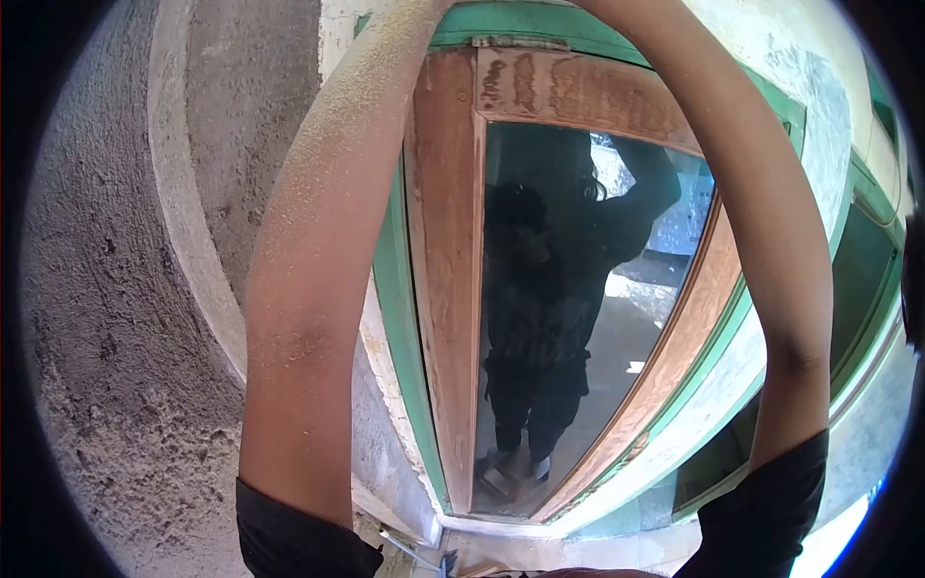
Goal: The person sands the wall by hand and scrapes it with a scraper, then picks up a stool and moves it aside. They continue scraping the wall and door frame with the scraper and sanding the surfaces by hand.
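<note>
Both of my arms reach up past the top edge of the picture, so my hands are out of view. Pale yellowish dust coats my left forearm (337, 125); the right forearm (713, 87) looks cleaner. Between the arms stands a wooden window frame (446, 289) with bare, patchy brown wood. Its dark glass pane (540, 318) reflects a person with a raised arm. A green outer frame (501, 17) surrounds the wood, and its top rail is the part closest to where my wrists leave the picture. What either hand holds cannot be seen.
On the left rises a rough grey cement wall (106, 289). A second green-framed opening (862, 279) is on the right, beyond a strip of whitish wall (819, 106). Low down, a pale ledge (540, 549) runs below the window, with a thin light-coloured cable or stick (409, 551) near it.
</note>
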A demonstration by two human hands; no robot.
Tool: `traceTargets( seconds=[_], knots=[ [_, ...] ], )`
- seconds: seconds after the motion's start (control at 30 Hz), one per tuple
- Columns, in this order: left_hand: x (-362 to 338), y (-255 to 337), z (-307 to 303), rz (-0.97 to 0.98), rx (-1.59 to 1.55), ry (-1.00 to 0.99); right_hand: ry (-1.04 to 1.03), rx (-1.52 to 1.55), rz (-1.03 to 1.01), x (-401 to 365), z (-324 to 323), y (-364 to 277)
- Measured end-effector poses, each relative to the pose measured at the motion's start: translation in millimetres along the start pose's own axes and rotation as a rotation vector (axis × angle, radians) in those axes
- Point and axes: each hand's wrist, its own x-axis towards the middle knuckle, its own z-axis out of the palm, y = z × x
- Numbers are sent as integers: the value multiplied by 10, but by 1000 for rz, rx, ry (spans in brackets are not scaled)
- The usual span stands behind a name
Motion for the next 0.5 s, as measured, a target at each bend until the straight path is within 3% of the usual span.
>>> traceTargets(
  seconds=[0.1, 0.2, 0.3, 0.4, 0.5],
  knots=[
    [-17, 80, 120, 13, -75, 3, -47, 24, 17, -98, -131, 33],
    [-2, 202, 231, 66, -92, 1, -98, 39, -125, -298, -364, 79],
    [-6, 306, 410, 146, 19, 7, -139, 16, -59, -412, -398, 215],
    [-7, 534, 591, 38, 35, -12, -189, -12, 10, -602, -559, 308],
    [30, 729, 754, 168, 5, -11, -199, -18, -1, -802, -776, 378]
  ],
)
